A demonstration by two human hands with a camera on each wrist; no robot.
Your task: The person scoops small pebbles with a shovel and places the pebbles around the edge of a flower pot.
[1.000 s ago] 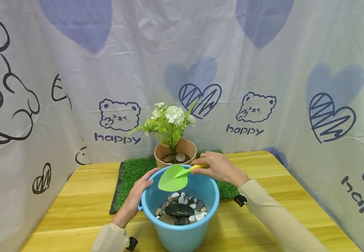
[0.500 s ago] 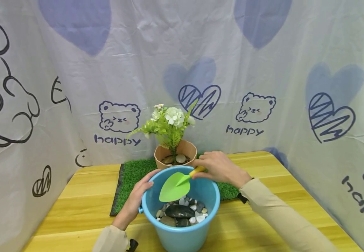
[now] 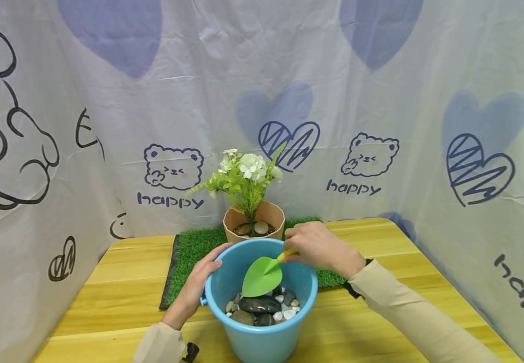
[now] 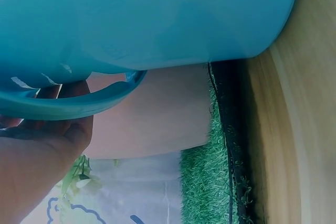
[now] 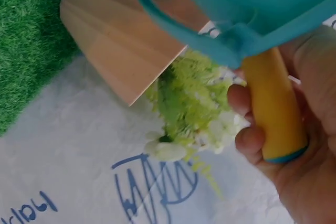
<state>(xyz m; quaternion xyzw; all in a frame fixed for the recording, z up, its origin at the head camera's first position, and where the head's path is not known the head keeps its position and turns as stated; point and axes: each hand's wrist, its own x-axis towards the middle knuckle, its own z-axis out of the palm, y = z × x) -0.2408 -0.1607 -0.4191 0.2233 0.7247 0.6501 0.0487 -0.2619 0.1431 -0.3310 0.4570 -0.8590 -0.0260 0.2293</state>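
My right hand [image 3: 321, 248] grips the yellow handle [image 5: 273, 103] of a small toy trowel. Its green, leaf-shaped blade [image 3: 262, 277] hangs inside a light blue bucket [image 3: 262, 340], tip down, above the stones. In the bucket lie a large black stone [image 3: 259, 304] and several small white, grey and tan pebbles [image 3: 289, 313]. My left hand [image 3: 194, 285] holds the bucket's rim at the left, thumb over the edge. In the left wrist view its fingers lie behind the blue bail handle [image 4: 68, 107]. Whether the blade tip touches the stones I cannot tell.
Behind the bucket stands a tan flowerpot [image 3: 232, 226] with white flowers [image 3: 252, 167] and stones inside. It rests on a green turf mat [image 3: 194, 252] on the wooden table [image 3: 121, 282]. A printed white curtain [image 3: 225, 60] encloses the back and sides.
The trowel has swung down and to the right, its blade now steeper and lower in the bucket. My right hand has shifted slightly right and down. My left hand stays on the rim.
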